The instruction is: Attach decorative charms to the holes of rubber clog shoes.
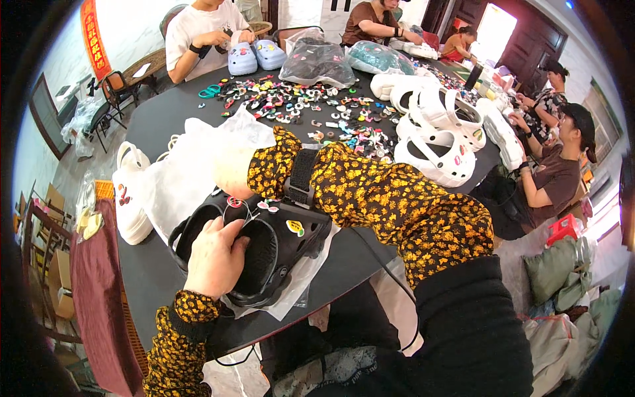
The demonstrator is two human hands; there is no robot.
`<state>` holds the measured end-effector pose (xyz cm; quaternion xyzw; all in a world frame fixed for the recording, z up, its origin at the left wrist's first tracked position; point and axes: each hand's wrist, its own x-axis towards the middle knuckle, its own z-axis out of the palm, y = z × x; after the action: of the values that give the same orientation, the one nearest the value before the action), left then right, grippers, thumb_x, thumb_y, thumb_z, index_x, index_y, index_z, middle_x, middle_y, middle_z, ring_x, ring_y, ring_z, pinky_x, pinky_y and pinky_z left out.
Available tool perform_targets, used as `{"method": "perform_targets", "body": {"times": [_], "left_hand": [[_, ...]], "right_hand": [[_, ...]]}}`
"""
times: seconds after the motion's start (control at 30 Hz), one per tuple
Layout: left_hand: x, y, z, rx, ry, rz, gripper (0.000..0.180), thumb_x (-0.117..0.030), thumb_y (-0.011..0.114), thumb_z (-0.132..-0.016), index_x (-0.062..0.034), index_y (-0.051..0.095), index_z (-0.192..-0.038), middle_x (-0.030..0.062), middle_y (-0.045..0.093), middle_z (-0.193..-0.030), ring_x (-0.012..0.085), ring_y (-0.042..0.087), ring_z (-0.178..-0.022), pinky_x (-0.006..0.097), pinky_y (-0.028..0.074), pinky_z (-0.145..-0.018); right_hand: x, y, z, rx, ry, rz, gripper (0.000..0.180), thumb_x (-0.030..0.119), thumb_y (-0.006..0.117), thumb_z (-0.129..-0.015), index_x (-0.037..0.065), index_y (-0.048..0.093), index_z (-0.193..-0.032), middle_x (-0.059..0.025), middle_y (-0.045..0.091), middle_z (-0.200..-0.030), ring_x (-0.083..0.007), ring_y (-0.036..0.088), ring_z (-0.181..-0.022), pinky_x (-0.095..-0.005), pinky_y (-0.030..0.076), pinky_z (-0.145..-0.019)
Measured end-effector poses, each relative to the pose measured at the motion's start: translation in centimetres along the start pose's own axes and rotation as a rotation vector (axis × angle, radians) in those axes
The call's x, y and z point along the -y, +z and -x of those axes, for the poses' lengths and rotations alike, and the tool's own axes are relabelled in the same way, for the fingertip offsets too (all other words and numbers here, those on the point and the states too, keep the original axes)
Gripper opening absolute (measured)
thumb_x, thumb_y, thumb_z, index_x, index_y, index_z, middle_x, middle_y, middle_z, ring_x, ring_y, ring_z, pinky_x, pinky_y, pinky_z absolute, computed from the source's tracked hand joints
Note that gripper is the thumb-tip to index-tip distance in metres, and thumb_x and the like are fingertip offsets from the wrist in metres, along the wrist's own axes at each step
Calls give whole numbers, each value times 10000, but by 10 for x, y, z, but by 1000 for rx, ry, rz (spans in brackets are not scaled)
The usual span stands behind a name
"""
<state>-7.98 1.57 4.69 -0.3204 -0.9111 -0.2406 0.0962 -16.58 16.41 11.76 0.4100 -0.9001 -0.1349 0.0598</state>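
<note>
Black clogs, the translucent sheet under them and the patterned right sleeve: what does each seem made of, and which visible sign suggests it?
Black clogs: moulded foam or rubber, probably, with a low sheen; the thick, rounded walls suggest it.
Translucent sheet: likely thin, smooth plastic film; it looks milky and see-through.
Patterned right sleeve: matte fabric, judging by soft folds; fibre unclear.

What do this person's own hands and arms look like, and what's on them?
The left hand and right hand are ungloved. Both forearms wear black sleeves with a small yellow-orange print. A black buckled strap circles the right wrist; plain black fabric covers the right upper arm.
</note>
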Motion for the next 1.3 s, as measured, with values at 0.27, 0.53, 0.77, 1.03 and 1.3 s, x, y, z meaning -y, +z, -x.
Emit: {"method": "perform_targets", "body": {"times": [0.27,0.53,0.77,1.03,1.3], "left_hand": [[-2,1,-1,8,3,25,257,-71,643,-756,-25,636,-1009,156,543,-837,337,550,-847,422,462,-722],[0,-1,0,-10,17,10,243,-100,634,-773,-43,639,-1009,156,568,-851,332,559,-868,428,470,-733],[-2,-1,-1,32,-33,-3,253,-106,637,-780,-34,641,-1022,165,582,-881,341,567,-898,425,475,-764],[5,5,-6,46,-37,122,249,-78,623,-782,-29,634,-1026,178,597,-926,365,575,-916,416,468,-776],[2,3,-7,44,-20,47,250,-98,628,-786,-28,639,-1026,172,601,-932,361,568,-918,412,457,-780]], "right_hand": [[-14,74,-33,130,30,-101,181,136,627,-677,54,721,-809,-147,692,-842,-287,668,-832,-388,535,-726],[-12,52,-21,106,-27,-162,184,147,628,-701,26,714,-809,-174,682,-801,-315,671,-785,-403,538,-727],[-21,111,-58,16,-14,-118,167,157,628,-678,53,720,-770,-151,683,-778,-295,667,-756,-400,537,-714],[-42,110,85,-107,54,-147,125,143,625,-672,70,710,-727,-133,674,-743,-285,659,-704,-411,527,-660],[-60,79,54,-66,338,-268,109,151,624,-717,62,671,-761,-151,640,-732,-327,641,-738,-443,512,-668]]}}
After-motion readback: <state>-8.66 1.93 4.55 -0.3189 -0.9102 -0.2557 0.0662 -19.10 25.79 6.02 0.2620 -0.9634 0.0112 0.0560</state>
